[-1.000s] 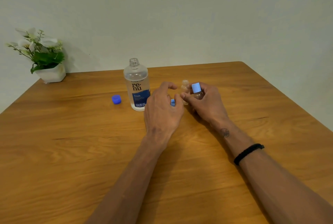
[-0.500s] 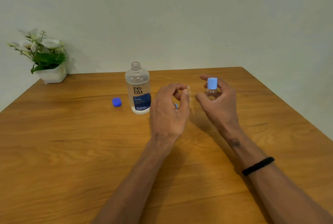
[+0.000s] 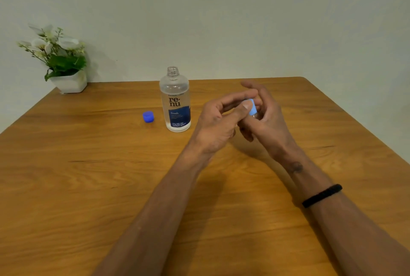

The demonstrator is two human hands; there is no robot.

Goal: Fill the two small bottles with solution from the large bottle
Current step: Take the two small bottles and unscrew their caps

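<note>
The large clear bottle (image 3: 175, 102) with a blue "renu fresh" label stands uncapped at the table's centre. Its dark blue cap (image 3: 148, 116) lies on the wood just to its left. To the bottle's right, my right hand (image 3: 266, 120) grips a small clear bottle (image 3: 255, 116), mostly hidden by fingers. My left hand (image 3: 218, 120) pinches that bottle's light blue cap (image 3: 251, 107) between thumb and fingers. The second small bottle is hidden from view.
A white pot of green leaves and white flowers (image 3: 60, 62) sits at the wooden table's (image 3: 88, 187) far left corner against the wall. The table's right edge runs diagonally close to my right arm.
My right hand lifted the capped small bottle off the table. My left hand moved right to meet it and now pinches its cap. The other small bottle has gone out of sight.
</note>
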